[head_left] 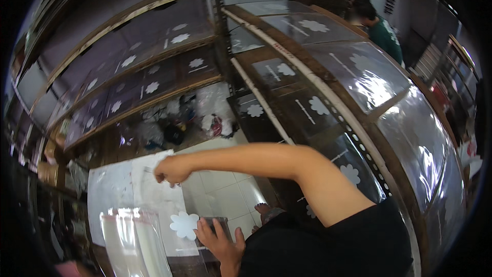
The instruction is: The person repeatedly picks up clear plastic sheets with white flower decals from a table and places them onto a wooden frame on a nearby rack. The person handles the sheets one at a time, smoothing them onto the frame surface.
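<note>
My left hand [221, 242] lies with fingers spread on the near edge of a clear plastic sheet, its fingertips beside a white flower-shaped cutout [183, 224]. A thin white stick [186, 249] lies just below the flower. My right arm reaches across to the left. At its end my right hand [173, 170] is closed above the white work surface [152, 187]; a small thin thing shows at its fingers, too blurred to name. Left of the flower lies a glossy stack of clear plastic film [134, 243].
Wooden shelves [138, 61] at the left and a long rack [307, 66] at the right hold clear sheets with white flowers and sticks. Bagged items [174, 128] lie under the left shelves. Tiled floor [225, 200] shows between. A person in green [385, 38] is beyond the rack.
</note>
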{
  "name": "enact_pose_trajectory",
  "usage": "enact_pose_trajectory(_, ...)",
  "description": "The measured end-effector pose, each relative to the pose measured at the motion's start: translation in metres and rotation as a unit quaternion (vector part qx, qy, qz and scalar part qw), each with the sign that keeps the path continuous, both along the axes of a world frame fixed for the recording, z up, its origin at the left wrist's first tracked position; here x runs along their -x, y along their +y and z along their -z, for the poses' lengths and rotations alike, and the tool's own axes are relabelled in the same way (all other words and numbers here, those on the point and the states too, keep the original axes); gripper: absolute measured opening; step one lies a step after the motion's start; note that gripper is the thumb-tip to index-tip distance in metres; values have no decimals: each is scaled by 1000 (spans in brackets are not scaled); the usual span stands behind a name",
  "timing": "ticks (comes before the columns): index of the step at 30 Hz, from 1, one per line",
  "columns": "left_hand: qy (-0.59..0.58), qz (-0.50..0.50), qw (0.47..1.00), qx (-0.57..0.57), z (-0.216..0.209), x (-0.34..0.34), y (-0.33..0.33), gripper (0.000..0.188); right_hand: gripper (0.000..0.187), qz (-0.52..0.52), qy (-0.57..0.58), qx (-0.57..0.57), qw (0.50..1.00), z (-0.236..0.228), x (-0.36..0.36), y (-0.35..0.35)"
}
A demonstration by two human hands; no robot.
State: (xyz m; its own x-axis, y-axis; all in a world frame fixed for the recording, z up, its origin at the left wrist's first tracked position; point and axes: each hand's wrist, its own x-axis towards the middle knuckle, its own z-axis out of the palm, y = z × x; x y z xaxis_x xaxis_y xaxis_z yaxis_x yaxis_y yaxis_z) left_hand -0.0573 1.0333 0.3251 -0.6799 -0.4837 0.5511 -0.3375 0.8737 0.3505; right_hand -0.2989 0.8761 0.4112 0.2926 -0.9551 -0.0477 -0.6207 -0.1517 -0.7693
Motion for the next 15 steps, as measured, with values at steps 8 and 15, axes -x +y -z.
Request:
enact_pose_trajectory(8, 175, -47, 983, 4, -25, -7, -22, 33, 33, 89, 251, 44, 963, -270, 85, 94)
enact_pose_trajectory(15, 64, 17, 981, -181, 71, 21, -41, 30, 25, 489, 152, 51, 857, -336, 242, 345)
